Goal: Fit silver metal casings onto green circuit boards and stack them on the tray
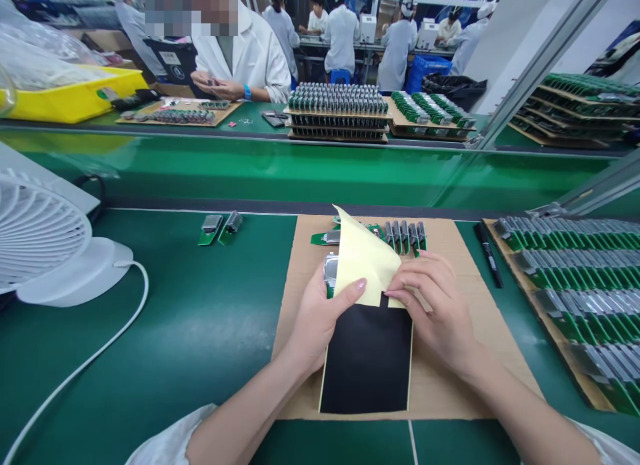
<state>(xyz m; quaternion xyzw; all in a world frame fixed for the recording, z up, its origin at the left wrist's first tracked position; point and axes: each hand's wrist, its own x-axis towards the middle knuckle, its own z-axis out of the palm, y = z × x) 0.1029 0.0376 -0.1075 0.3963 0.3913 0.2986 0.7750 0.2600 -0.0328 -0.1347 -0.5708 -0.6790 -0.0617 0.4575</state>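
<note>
My left hand (pixel 320 311) is closed, its thumb pressing on a sheet with pale yellow backing paper (pixel 363 251) curled up at the top. A green circuit board with a silver metal part (pixel 331 268) shows at that hand's fingers, partly hidden by the paper. The sheet's lower part is a black adhesive sheet (pixel 370 358) lying over the cardboard (pixel 480 345). My right hand (pixel 435 305) pinches at a narrow black strip (pixel 384 299) by the paper's lower edge. Behind the paper, several small circuit boards (pixel 405 235) stand on the cardboard.
Two circuit boards (pixel 220 229) lie at the left on the green table (pixel 200 351). A white fan (pixel 45 231) with a cable stands far left. At right are a black marker (pixel 489 255) and a board-filled tray (pixel 575 298). Beyond the ledge, a person (pixel 250 51) handles something small.
</note>
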